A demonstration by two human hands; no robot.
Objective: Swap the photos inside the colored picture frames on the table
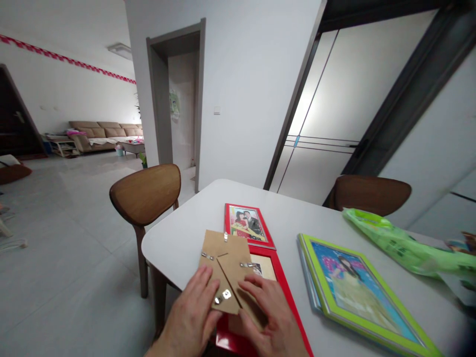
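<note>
A brown picture-frame backing board (213, 239), with several metal clips and a slanted slit, lies tilted over a red picture frame (287, 292). My left hand (193, 310) grips the board's near left edge, fingers on top and thumb at the near edge. On the board's right side, my right hand (273, 310) grips it with bent fingers and the thumb at the near edge. Part of a picture shows inside the red frame; the board and my hands hide the rest. Just beyond lies a second red frame (256, 218) holding a picture of a couple.
To the right on the white table (178, 233) lies a green picture frame (405, 325) atop a bluish one (313, 297). A green plastic bag (397, 243) is farther right. Wooden chairs stand at the left (148, 193) and far right (372, 193).
</note>
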